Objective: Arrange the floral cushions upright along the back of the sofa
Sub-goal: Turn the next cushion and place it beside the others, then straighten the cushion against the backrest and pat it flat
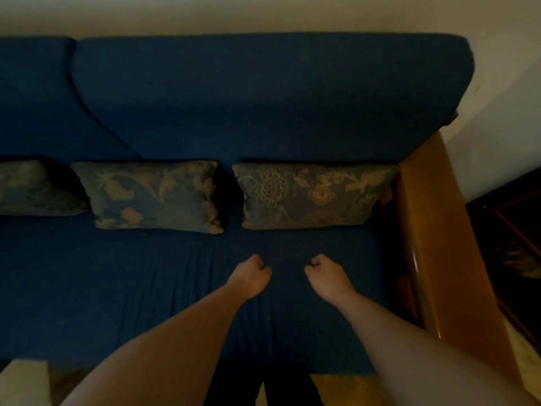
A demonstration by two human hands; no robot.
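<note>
Three floral cushions stand against the dark blue back of the sofa (263, 98): the right cushion (313, 194) by the wooden armrest, the middle cushion (155, 196), and a left cushion (35, 189) cut off by the frame edge. My left hand (251, 276) and my right hand (328, 276) hover over the blue seat just in front of the right cushion. Both have their fingers curled in and hold nothing.
A wooden armrest (433, 230) bounds the sofa on the right, with dark furniture (515, 235) beyond it. A pale wall runs behind the sofa back. A light object (23, 379) sits at the lower left corner on the floor.
</note>
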